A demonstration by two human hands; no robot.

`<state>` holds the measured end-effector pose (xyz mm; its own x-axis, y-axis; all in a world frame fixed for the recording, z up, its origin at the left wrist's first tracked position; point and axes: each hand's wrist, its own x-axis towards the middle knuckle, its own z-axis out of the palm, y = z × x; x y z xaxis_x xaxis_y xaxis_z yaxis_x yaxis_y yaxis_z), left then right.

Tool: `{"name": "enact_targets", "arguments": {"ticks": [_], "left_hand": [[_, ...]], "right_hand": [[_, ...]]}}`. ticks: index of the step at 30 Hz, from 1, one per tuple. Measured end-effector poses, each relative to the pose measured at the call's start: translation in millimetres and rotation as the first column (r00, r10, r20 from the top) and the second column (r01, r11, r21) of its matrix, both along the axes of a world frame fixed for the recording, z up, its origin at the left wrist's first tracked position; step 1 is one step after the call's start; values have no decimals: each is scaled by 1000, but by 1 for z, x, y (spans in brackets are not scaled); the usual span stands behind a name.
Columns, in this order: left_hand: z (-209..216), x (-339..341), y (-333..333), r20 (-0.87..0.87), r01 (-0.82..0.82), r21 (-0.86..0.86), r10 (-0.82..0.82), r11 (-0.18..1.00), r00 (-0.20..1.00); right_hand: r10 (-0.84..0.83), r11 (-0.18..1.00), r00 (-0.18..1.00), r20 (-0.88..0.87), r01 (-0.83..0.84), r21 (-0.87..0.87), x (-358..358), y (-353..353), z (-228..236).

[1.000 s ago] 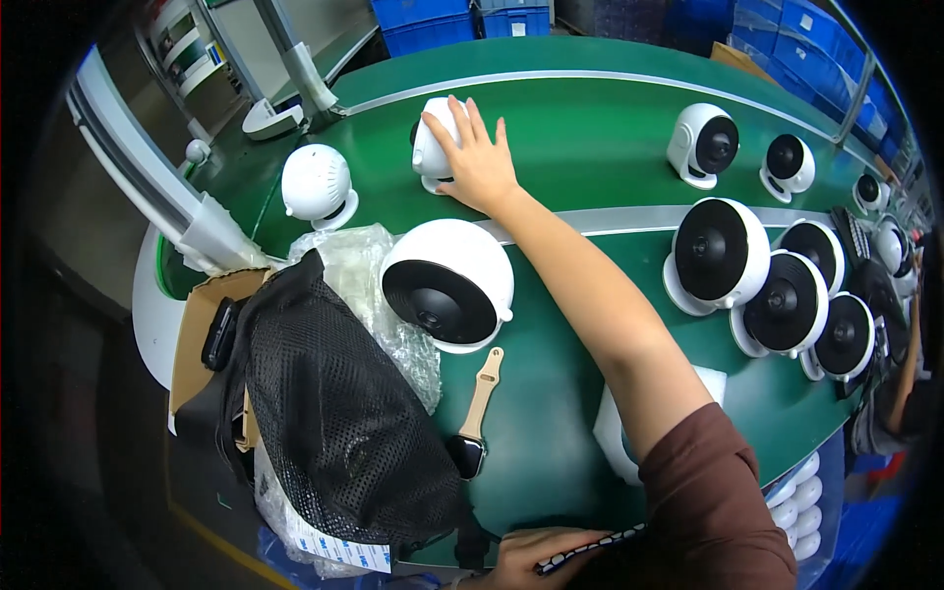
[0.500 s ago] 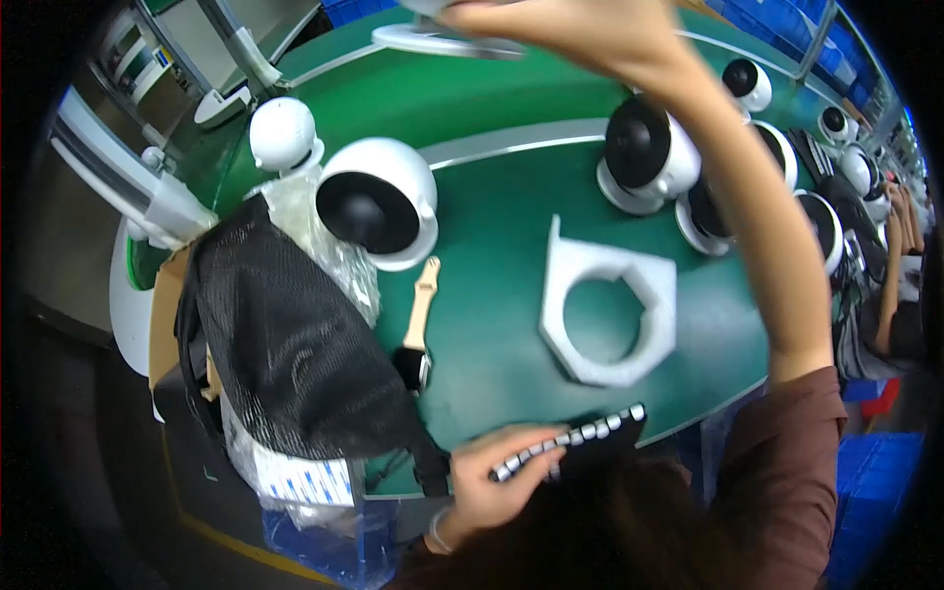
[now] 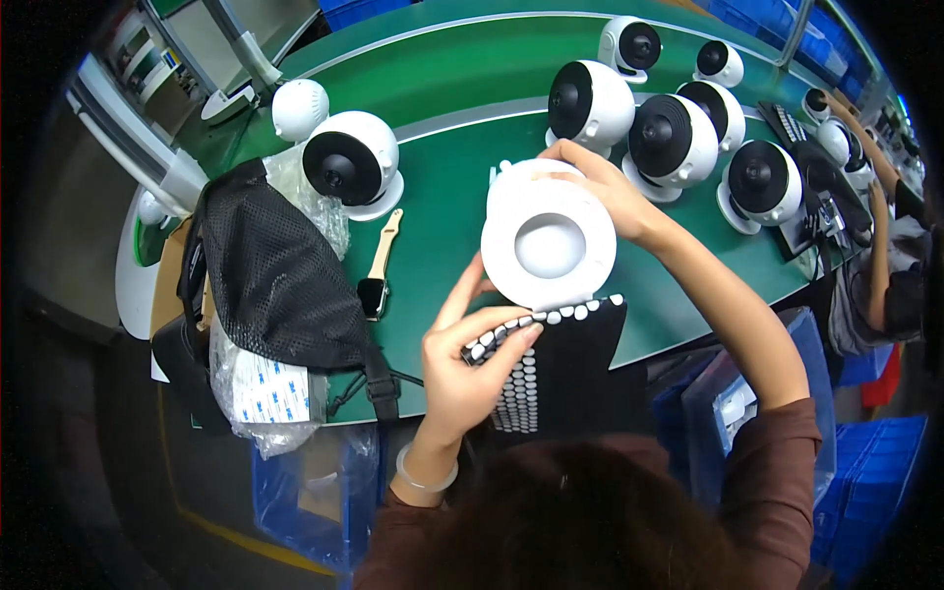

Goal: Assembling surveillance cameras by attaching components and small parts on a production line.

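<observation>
A white ball-shaped device [image 3: 501, 221] is tipped over in front of me, its round base with a recessed middle facing me. My right hand [image 3: 597, 184] grips its far right side. Between thumb and fingers, my left hand [image 3: 474, 356] pinches the folded edge of a black sheet of round white stick-on pads [image 3: 518, 391], right against the base's near rim. One left finger reaches up along the device's left side. The white foam ring under this spot is hidden from view.
Several similar white devices with black fronts [image 3: 674, 141] stand at the back right; another device [image 3: 351, 162] stands left. A black mesh bag [image 3: 285, 280] lies beside a wristwatch [image 3: 379, 270]. Blue bins [image 3: 865, 482] sit below the green table [image 3: 433, 182]. Another person's arm [image 3: 878, 226] shows far right.
My right hand has come down from the far edge with the white device, over where the foam ring lay. My left hand has lifted the pad sheet toward its base.
</observation>
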<state>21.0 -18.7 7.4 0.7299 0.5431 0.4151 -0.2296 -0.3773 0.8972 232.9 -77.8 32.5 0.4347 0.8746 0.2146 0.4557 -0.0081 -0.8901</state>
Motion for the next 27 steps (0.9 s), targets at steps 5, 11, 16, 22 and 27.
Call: {"name": "enact_targets", "arguments": {"ticks": [5,11,16,22,27], "left_hand": [[13,-4,-9,7,-59,59,59,997,998],[22,-27,-11,-30,-82,-187,78,979,997],[30,-26,-12,-64,4,-159,-14,987,998],[35,-28,-19,-94,-85,3,85,996,992],[38,-25,-22,-91,-114,102,123,988,988]], "right_hand": [[-92,962,990,-111,117,245,-1,1,-17],[-96,875,975,198,-12,483,-48,-76,24],[18,994,981,192,-39,106,-87,-105,22],[-77,976,948,309,8,219,-88,-106,23],[-158,973,893,421,69,219,-89,-107,27]]}}
